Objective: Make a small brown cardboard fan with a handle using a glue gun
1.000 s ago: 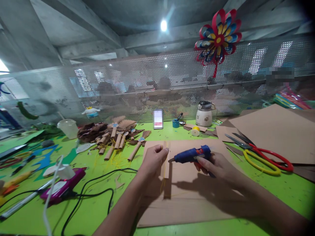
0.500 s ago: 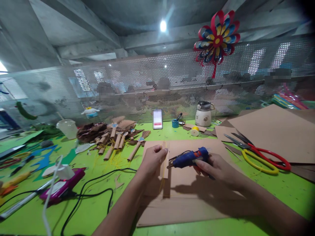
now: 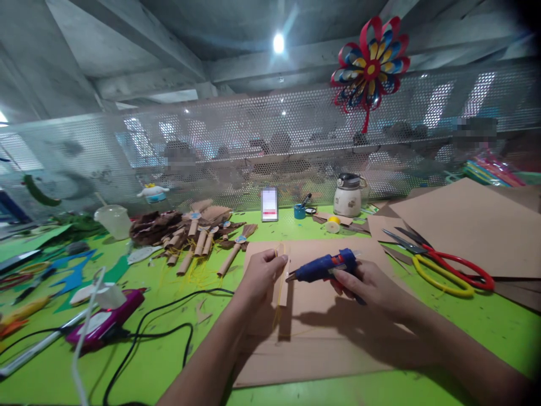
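My left hand (image 3: 262, 274) is closed, pinching a narrow brown paper strip (image 3: 282, 294) near its upper end. A length of yellow string (image 3: 276, 320) runs along the strip and hangs below it. My right hand (image 3: 367, 282) is wrapped round a blue hot glue gun (image 3: 325, 267), its nozzle pointing left at the strip's right edge. The nozzle is close to the strip; whether they touch I cannot tell. Both hands are over a stack of brown paper sheets (image 3: 338, 361), on which their shadows fall.
Large scissors (image 3: 443, 277) with red and yellow handles lie right, beside more brown sheets (image 3: 469, 231). Rolled paper pieces (image 3: 230, 259) with yellow strings lie at left. A purple power strip (image 3: 105, 321) and black cable (image 3: 139, 327) are nearer left. Behind stand a phone (image 3: 269, 204) and a flask (image 3: 347, 198).
The glue gun's nozzle has risen slightly along the strip's edge, with my right hand still around its handle. My left hand keeps its pinch on the strip. The view has shifted a little.
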The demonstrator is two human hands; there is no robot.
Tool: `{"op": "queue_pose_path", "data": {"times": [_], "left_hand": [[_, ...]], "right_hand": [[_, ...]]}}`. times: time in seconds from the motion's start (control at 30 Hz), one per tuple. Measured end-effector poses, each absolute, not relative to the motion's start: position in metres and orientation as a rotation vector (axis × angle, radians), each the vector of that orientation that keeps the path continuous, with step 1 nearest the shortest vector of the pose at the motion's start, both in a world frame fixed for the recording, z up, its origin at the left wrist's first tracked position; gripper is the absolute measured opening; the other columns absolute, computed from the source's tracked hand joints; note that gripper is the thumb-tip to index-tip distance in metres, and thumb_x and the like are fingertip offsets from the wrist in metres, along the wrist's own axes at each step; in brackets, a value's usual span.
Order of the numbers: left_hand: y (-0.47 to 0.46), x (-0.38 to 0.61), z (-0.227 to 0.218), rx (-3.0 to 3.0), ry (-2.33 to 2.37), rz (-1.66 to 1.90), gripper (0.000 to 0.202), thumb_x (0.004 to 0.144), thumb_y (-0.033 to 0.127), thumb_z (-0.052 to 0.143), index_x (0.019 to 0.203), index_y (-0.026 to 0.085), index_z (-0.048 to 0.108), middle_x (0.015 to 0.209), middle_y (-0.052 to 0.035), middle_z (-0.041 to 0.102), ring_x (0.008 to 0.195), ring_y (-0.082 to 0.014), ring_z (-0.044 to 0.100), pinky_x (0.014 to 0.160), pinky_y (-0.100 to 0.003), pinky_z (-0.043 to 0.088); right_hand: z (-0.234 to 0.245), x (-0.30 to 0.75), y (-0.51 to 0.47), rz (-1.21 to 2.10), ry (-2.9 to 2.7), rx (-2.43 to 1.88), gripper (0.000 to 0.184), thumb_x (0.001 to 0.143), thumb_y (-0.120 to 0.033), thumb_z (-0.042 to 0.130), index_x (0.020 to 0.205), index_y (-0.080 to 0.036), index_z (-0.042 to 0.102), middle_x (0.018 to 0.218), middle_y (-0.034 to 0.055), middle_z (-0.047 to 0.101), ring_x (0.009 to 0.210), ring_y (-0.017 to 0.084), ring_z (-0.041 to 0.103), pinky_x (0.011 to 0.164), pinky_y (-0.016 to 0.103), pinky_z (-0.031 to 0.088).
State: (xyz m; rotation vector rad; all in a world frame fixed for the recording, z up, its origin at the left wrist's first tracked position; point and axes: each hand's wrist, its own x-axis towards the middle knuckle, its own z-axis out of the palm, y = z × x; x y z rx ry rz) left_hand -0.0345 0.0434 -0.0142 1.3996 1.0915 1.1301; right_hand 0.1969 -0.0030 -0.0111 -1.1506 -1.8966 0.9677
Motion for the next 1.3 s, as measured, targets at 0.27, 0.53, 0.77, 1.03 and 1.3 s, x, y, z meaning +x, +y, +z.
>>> {"op": "queue_pose_path", "data": {"times": [0.27, 0.53, 0.77, 1.03, 1.3], "left_hand": [[0.0404, -0.0326, -0.01, 1.345, 1.078, 1.144, 0.033, 0.069, 0.03, 0.064, 0.053, 0.019, 0.037, 0.051, 0.0078, 0.028, 0.049, -0.0071, 0.021, 0.048, -0.025, 0.014], [0.0399, -0.0326, -0.0103, 1.406, 1.092, 1.119, 0.033, 0.072, 0.03, 0.061, 0.055, 0.019, 0.035, 0.052, 0.0079, 0.027, 0.049, -0.0073, 0.02, 0.049, -0.025, 0.013], [0.0393, -0.0322, -0.0112, 1.389, 1.081, 1.104, 0.033, 0.071, 0.031, 0.062, 0.054, 0.019, 0.036, 0.052, 0.0076, 0.028, 0.05, -0.0077, 0.021, 0.05, -0.026, 0.014], [0.0358, -0.031, -0.0078, 1.327, 1.08, 1.12, 0.03, 0.067, 0.034, 0.066, 0.056, 0.018, 0.043, 0.054, 0.0066, 0.033, 0.051, -0.008, 0.026, 0.052, -0.024, 0.018], [0.0389, -0.0316, -0.0109, 1.349, 1.044, 1.119, 0.032, 0.068, 0.031, 0.064, 0.055, 0.019, 0.038, 0.056, 0.0064, 0.031, 0.053, -0.0083, 0.025, 0.052, -0.024, 0.019]], "right_hand": [[-0.0096, 0.1977, -0.0052, 1.038, -1.974, -1.118, 0.045, 0.091, -0.054, 0.043, 0.071, -0.015, 0.056, 0.061, -0.001, 0.048, 0.056, 0.011, 0.042, 0.052, 0.024, 0.032], [-0.0137, 0.1995, -0.0012, 1.054, -1.836, -1.181, 0.048, 0.09, -0.056, 0.044, 0.071, -0.015, 0.057, 0.058, -0.0018, 0.045, 0.053, 0.011, 0.04, 0.049, 0.024, 0.029], [-0.0111, 0.199, -0.0026, 1.053, -1.878, -1.174, 0.048, 0.09, -0.056, 0.043, 0.07, -0.014, 0.056, 0.059, -0.0013, 0.045, 0.055, 0.011, 0.04, 0.051, 0.025, 0.029], [-0.011, 0.2008, -0.0043, 1.108, -1.967, -1.089, 0.044, 0.091, -0.052, 0.044, 0.072, -0.015, 0.055, 0.063, -0.0007, 0.048, 0.058, 0.011, 0.042, 0.053, 0.025, 0.031], [-0.0083, 0.2, -0.0042, 1.073, -1.907, -1.141, 0.046, 0.091, -0.055, 0.043, 0.071, -0.015, 0.054, 0.062, -0.0007, 0.047, 0.057, 0.011, 0.041, 0.051, 0.025, 0.03]]}}
